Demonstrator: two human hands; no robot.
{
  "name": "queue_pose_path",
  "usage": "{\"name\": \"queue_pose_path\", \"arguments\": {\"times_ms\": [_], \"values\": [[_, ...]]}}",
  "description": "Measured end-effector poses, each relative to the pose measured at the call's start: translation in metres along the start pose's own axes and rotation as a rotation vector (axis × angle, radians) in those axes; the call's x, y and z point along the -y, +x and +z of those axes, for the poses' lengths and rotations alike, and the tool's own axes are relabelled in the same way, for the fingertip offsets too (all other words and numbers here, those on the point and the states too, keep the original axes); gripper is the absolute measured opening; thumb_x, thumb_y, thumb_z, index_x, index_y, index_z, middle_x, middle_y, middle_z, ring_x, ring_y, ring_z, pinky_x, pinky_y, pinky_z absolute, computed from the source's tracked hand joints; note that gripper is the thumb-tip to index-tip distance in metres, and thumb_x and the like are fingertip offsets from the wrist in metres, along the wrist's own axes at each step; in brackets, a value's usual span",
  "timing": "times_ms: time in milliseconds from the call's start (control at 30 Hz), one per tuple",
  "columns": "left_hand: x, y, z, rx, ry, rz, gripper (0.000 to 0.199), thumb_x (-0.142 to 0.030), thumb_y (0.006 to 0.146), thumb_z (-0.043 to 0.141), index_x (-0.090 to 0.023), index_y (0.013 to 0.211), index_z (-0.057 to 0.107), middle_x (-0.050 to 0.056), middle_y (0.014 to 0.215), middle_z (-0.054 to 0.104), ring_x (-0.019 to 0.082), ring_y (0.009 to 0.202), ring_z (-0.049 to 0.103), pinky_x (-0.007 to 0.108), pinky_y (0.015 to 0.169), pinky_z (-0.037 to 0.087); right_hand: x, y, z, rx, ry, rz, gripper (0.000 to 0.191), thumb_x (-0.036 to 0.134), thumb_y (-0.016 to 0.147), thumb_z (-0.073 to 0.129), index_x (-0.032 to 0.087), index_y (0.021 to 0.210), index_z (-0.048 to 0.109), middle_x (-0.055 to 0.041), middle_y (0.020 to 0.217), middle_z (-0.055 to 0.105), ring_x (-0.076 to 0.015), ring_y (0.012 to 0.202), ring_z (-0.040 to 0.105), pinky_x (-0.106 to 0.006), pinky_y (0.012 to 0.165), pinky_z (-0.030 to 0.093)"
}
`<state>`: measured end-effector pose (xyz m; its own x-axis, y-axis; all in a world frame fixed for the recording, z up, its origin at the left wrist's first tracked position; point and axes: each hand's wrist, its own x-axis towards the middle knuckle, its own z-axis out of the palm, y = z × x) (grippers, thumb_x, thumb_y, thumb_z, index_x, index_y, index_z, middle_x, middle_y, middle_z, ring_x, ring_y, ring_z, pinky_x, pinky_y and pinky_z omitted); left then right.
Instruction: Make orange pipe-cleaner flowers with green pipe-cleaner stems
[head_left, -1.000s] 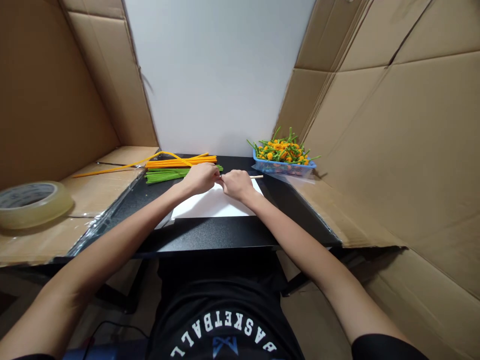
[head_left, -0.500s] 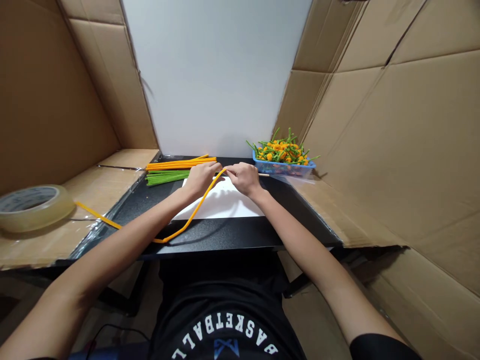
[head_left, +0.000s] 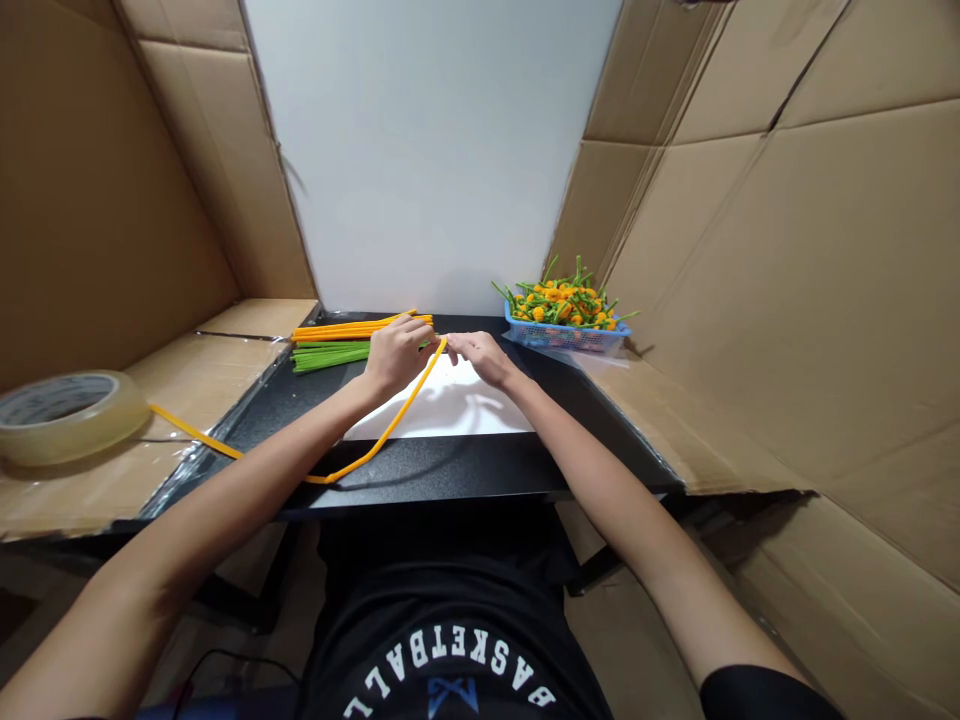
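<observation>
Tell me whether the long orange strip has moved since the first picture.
Yes: the strip swung nearer, from over the orange bundle toward the front edge of the black table.

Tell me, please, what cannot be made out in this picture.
In the head view:
Whether the left hand, right hand or both grip the orange strip: too small, partly hidden by the hands.
A middle stretch of that strip: hidden by the left forearm.
The left end of the tape roll: cut off by the picture's edge.
Right ends of the green strips: hidden by the left hand.
</observation>
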<state>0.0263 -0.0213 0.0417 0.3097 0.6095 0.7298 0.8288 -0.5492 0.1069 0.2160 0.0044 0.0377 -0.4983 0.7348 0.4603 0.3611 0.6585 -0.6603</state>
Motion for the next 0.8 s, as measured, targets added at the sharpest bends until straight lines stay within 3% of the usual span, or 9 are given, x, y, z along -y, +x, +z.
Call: {"name": "queue_pose_path", "arguments": {"times_ms": [67, 133, 233, 300, 533, 800], "values": [[-0.001, 0.0, -0.002, 0.003, 0.005, 0.023, 0.025, -0.023, 0.093, 0.057, -0.021, 0.073, 0.07, 0.008, 0.084, 0.075, 0.023, 0.09, 0.063, 0.033, 0.074, 0.045, 0.0, 0.001, 0.001, -0.01, 0.038, 0.031, 0.062, 0.062, 0.095, 0.039, 0.016, 0.059, 0.059, -0.0019, 0.063, 0.054, -0.0139, 0.065, 0.047, -0.027, 0.067, 0.034], [-0.002, 0.001, -0.004, 0.014, 0.016, 0.03, 0.024, -0.021, 0.091, 0.057, -0.021, 0.072, 0.071, 0.008, 0.085, 0.075, 0.024, 0.09, 0.063, 0.034, 0.074, 0.046, 0.0, 0.002, 0.001, 0.021, 0.067, 0.04, 0.061, 0.069, 0.089, 0.048, 0.015, 0.067, 0.065, -0.0012, 0.063, 0.054, -0.0138, 0.064, 0.047, -0.027, 0.066, 0.035], [-0.001, 0.004, -0.005, 0.05, 0.0, -0.002, 0.017, -0.018, 0.086, 0.061, -0.021, 0.074, 0.074, 0.007, 0.083, 0.076, 0.024, 0.088, 0.064, 0.034, 0.074, 0.047, 0.0, 0.001, 0.001, 0.067, 0.059, 0.04, 0.057, 0.068, 0.083, 0.059, 0.013, 0.09, 0.075, -0.0018, 0.071, 0.06, -0.0143, 0.067, 0.049, -0.026, 0.065, 0.034], [0.0, 0.006, -0.006, 0.101, -0.049, -0.037, 0.013, -0.018, 0.082, 0.065, -0.021, 0.075, 0.076, 0.006, 0.083, 0.076, 0.023, 0.084, 0.066, 0.033, 0.074, 0.048, -0.001, 0.0, 0.001, 0.072, -0.02, 0.028, 0.056, 0.065, 0.084, 0.06, 0.013, 0.095, 0.077, -0.0015, 0.071, 0.06, -0.0138, 0.067, 0.047, -0.026, 0.064, 0.032], [0.006, 0.008, -0.008, 0.212, -0.238, -0.112, 0.013, -0.018, 0.078, 0.066, -0.021, 0.08, 0.079, 0.004, 0.079, 0.077, 0.021, 0.071, 0.069, 0.031, 0.067, 0.047, -0.006, 0.0, 0.0, 0.086, -0.132, -0.001, 0.049, 0.057, 0.083, 0.064, 0.011, 0.094, 0.078, -0.0008, 0.069, 0.059, -0.0129, 0.066, 0.044, -0.025, 0.063, 0.029], [0.0, 0.002, -0.004, 0.165, -0.082, -0.035, 0.014, -0.02, 0.088, 0.056, -0.02, 0.093, 0.07, 0.008, 0.095, 0.075, 0.024, 0.092, 0.066, 0.033, 0.075, 0.046, 0.004, -0.002, -0.003, 0.082, -0.123, -0.012, 0.046, 0.057, 0.089, 0.058, 0.014, 0.075, 0.069, 0.0021, 0.058, 0.05, -0.0116, 0.06, 0.04, -0.026, 0.06, 0.027]]}}
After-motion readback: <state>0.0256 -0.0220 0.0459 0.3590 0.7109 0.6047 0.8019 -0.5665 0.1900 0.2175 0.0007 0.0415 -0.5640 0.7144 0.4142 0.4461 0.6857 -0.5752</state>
